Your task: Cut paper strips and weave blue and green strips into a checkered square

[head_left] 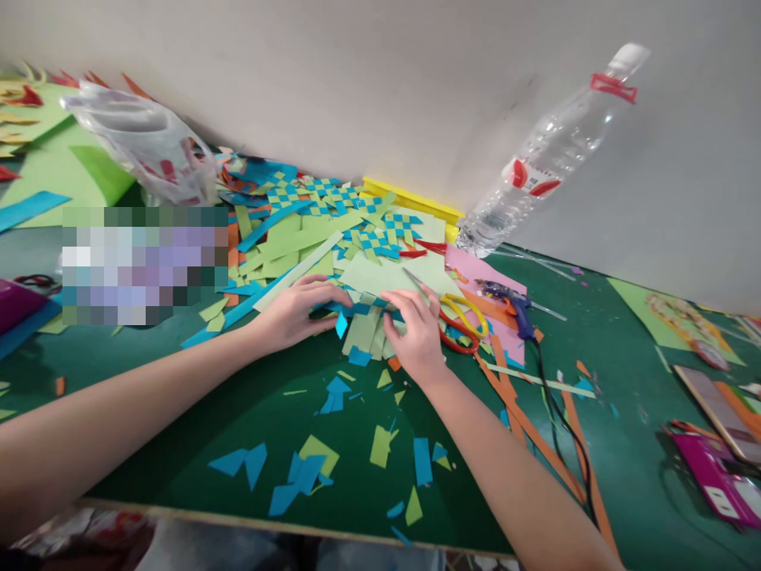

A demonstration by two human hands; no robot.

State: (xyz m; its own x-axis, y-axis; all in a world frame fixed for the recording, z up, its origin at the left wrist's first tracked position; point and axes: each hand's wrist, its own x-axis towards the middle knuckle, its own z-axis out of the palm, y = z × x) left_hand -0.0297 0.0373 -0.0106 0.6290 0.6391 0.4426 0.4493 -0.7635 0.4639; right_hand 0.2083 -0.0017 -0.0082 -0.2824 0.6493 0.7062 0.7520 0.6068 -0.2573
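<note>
Between my hands is a small weave of blue and pale green paper strips (367,327), low over the green table. My left hand (300,312) pinches its left end, with thumb and forefinger closed. At the other end my right hand (414,327) has its fingers closed on the same strips; part of the weave is hidden under them. Just right of that hand lie scissors (464,325) with red and yellow handles, their blades reaching behind the fingers. Pale green paper (386,274) and finished blue-green checkered weaves (380,234) lie beyond.
A clear plastic bottle (541,166) leans against the wall. Right of the scissors sits a blue glue gun (520,313) with a black cord. Orange strips (535,432) and blue and green paper scraps (306,468) litter the green table (178,428). A plastic bag (148,143) stands at left.
</note>
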